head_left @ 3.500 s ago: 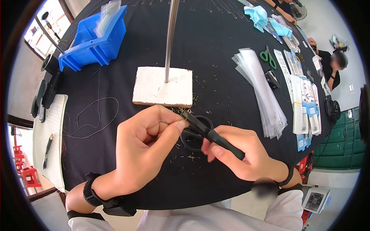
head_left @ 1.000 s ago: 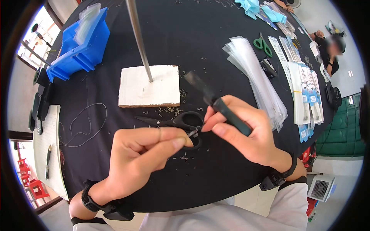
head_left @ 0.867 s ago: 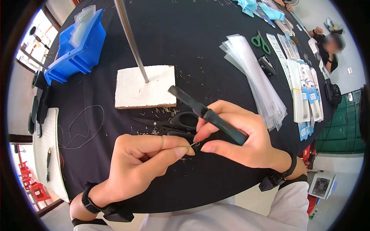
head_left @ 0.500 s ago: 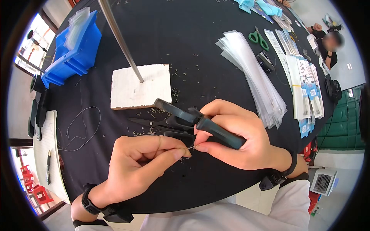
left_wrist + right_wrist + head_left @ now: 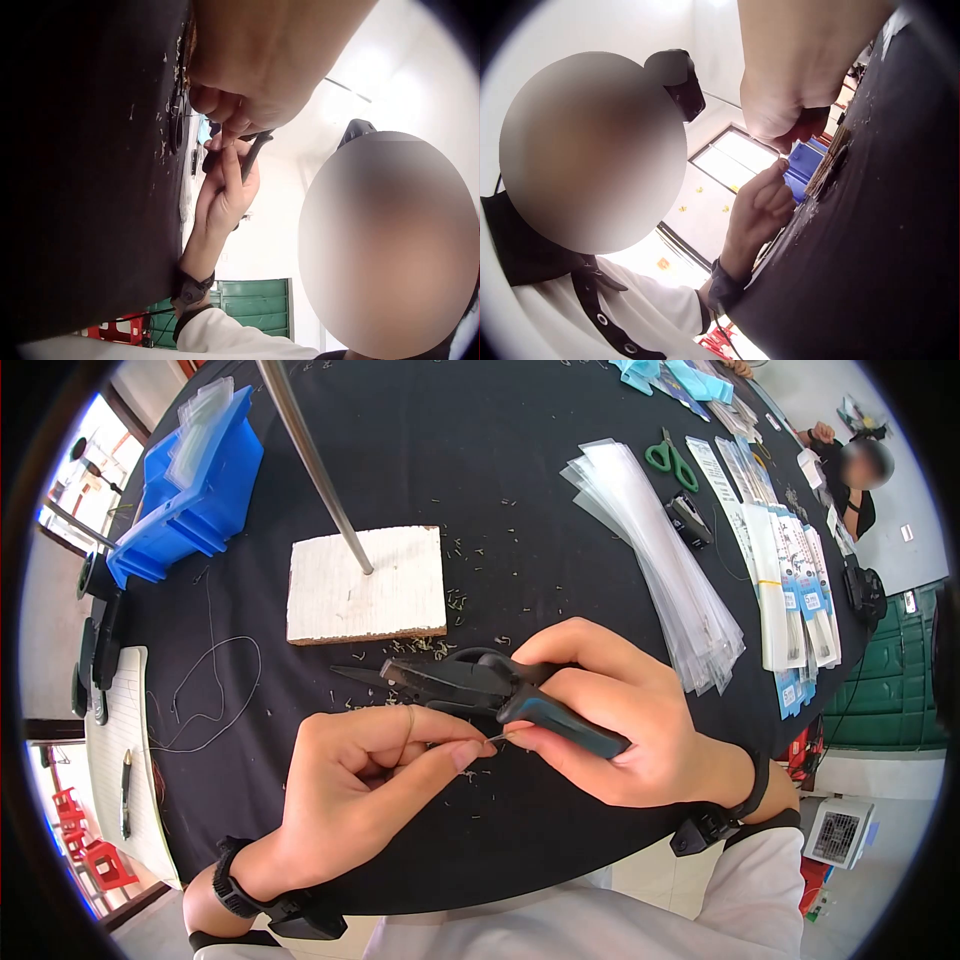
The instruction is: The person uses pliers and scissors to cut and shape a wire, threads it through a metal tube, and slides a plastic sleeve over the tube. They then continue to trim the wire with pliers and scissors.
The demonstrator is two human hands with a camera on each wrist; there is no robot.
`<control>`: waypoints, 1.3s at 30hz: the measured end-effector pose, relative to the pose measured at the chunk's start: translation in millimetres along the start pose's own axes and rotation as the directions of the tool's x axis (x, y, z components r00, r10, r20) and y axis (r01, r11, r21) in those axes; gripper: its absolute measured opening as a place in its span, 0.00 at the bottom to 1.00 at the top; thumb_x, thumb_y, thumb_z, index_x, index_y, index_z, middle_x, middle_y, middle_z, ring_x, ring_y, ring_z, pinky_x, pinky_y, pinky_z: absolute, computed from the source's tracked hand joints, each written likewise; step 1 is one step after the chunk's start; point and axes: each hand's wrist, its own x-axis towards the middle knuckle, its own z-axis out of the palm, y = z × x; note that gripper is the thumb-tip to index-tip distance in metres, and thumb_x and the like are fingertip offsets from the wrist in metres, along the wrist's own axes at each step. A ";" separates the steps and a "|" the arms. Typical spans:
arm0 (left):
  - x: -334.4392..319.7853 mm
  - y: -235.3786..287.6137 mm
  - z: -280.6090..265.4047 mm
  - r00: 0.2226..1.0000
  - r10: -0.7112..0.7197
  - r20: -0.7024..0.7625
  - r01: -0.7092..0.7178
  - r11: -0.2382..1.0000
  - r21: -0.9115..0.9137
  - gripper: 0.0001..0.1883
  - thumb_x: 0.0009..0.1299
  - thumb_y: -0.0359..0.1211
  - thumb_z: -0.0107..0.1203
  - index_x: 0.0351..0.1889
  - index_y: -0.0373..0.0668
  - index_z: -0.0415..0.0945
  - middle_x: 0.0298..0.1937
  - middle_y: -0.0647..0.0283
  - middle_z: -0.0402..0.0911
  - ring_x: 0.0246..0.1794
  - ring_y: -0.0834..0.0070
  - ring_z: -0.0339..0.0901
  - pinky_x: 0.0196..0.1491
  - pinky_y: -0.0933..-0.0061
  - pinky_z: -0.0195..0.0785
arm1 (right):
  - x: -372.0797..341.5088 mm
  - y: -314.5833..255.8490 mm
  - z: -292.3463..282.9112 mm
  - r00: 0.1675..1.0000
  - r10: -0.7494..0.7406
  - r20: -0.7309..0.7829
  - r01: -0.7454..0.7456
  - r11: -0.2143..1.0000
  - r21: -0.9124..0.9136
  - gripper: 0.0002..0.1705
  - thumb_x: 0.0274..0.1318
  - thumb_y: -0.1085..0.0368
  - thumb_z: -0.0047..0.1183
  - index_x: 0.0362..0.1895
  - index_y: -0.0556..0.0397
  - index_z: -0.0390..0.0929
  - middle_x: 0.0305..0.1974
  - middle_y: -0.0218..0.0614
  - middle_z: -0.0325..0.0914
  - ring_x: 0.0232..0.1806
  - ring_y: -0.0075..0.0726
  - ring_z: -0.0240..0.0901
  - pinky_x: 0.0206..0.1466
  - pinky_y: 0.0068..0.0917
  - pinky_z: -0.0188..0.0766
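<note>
My left hand (image 5: 365, 785) pinches a small, thin, silvery wire-like piece (image 5: 497, 739) between thumb and forefinger. Its exact kind is too small to tell. The dark-handled pliers (image 5: 568, 722) lie in my right hand (image 5: 635, 735), gripped by the curled fingers, their flat black head pointing left. My right thumb and forefinger tips meet at the other end of the thin piece. Beneath the pliers, black scissors (image 5: 358, 675) rest on the cloth, largely covered. In the left wrist view both hands' fingertips come together; the right wrist view shows the left hand (image 5: 761, 202) from below.
Behind the hands stands a white block (image 5: 325, 595) with a metal rod (image 5: 315, 465). Clippings are scattered around it. A blue bin (image 5: 190, 510) and looped thread (image 5: 258, 660) are at left. Clear plastic sleeves (image 5: 665, 575), green scissors (image 5: 672, 460) and packets (image 5: 790, 590) lie at right.
Earlier the pliers' tips were at my left fingertips; they were then raised away. My right thumb and forefinger have come to the thin piece, and the pliers' head has dipped down over the scissors.
</note>
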 end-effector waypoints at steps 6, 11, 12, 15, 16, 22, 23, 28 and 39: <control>-5.2 -3.7 1.9 0.984 0.157 -0.078 -0.145 0.979 0.145 0.06 0.62 0.22 0.55 0.36 0.31 0.79 0.16 0.74 0.71 0.16 0.96 0.56 0.17 0.89 0.43 | -0.1 -1.0 1.3 0.999 -0.034 -0.015 0.033 0.998 -0.062 0.10 0.40 0.76 0.60 0.31 0.60 0.74 0.40 0.43 0.71 0.37 0.46 0.72 0.37 0.31 0.70; -3.5 -4.4 -2.5 0.757 0.607 -0.243 -0.404 0.727 0.556 0.06 0.56 0.18 0.57 0.32 0.31 0.79 0.14 0.70 0.69 0.12 0.91 0.58 0.15 0.87 0.48 | -5.3 -8.1 -0.3 0.985 0.169 -0.018 -0.167 0.981 0.104 0.09 0.49 0.76 0.50 0.36 0.63 0.79 0.45 0.47 0.75 0.44 0.42 0.74 0.46 0.28 0.69; -3.6 -4.3 -5.2 0.690 0.690 -0.219 -0.423 0.630 0.651 0.07 0.54 0.17 0.57 0.32 0.31 0.79 0.14 0.68 0.69 0.12 0.89 0.59 0.14 0.87 0.49 | -6.1 -10.7 0.7 0.975 0.221 0.013 -0.220 0.957 0.188 0.08 0.50 0.75 0.52 0.36 0.62 0.79 0.43 0.45 0.76 0.42 0.41 0.75 0.44 0.28 0.69; -3.8 -0.6 -10.5 0.553 0.823 -0.132 -0.459 0.433 0.776 0.10 0.50 0.15 0.58 0.31 0.29 0.78 0.15 0.65 0.71 0.10 0.83 0.61 0.15 0.84 0.55 | -5.6 -17.2 -2.1 0.930 0.318 0.185 -0.364 0.864 0.348 0.10 0.55 0.71 0.51 0.40 0.62 0.78 0.43 0.41 0.77 0.41 0.34 0.75 0.42 0.25 0.69; -3.6 0.7 -11.7 0.520 0.848 -0.104 -0.474 0.388 0.790 0.10 0.49 0.14 0.58 0.31 0.28 0.78 0.15 0.64 0.72 0.10 0.81 0.62 0.15 0.83 0.56 | -5.9 -19.0 -1.5 0.909 0.344 0.236 -0.414 0.820 0.396 0.10 0.56 0.70 0.50 0.41 0.62 0.78 0.43 0.41 0.77 0.41 0.33 0.75 0.41 0.24 0.69; -4.5 1.2 -14.3 0.487 0.873 -0.008 -0.538 0.308 0.784 0.13 0.48 0.13 0.57 0.33 0.25 0.76 0.16 0.61 0.73 0.11 0.76 0.67 0.16 0.80 0.61 | -6.3 -17.8 4.3 0.940 0.254 0.229 -0.332 0.839 0.432 0.12 0.58 0.69 0.50 0.43 0.63 0.76 0.43 0.40 0.77 0.41 0.30 0.76 0.43 0.23 0.71; -4.2 0.7 -14.2 0.484 0.875 0.003 -0.544 0.298 0.784 0.13 0.48 0.13 0.57 0.34 0.24 0.76 0.16 0.61 0.73 0.11 0.75 0.67 0.16 0.80 0.61 | -6.5 -18.5 4.9 0.942 0.254 0.220 -0.326 0.848 0.418 0.12 0.57 0.69 0.50 0.43 0.63 0.76 0.43 0.40 0.77 0.41 0.31 0.76 0.43 0.23 0.71; -2.2 -1.1 -14.8 0.468 0.882 0.045 -0.557 0.255 0.790 0.14 0.47 0.14 0.58 0.35 0.23 0.76 0.16 0.61 0.73 0.12 0.74 0.70 0.17 0.79 0.62 | -5.9 -21.6 6.0 0.936 0.281 0.214 -0.346 0.850 0.397 0.10 0.57 0.70 0.51 0.41 0.63 0.77 0.42 0.40 0.76 0.41 0.32 0.76 0.42 0.24 0.71; 1.6 -3.6 -13.7 0.452 0.888 0.082 -0.565 0.214 0.797 0.14 0.47 0.14 0.58 0.34 0.23 0.75 0.16 0.60 0.72 0.13 0.72 0.72 0.18 0.78 0.64 | -7.3 -23.5 9.4 0.954 0.256 0.157 -0.288 0.927 0.242 0.05 0.53 0.73 0.48 0.31 0.62 0.76 0.36 0.39 0.73 0.34 0.34 0.74 0.38 0.25 0.69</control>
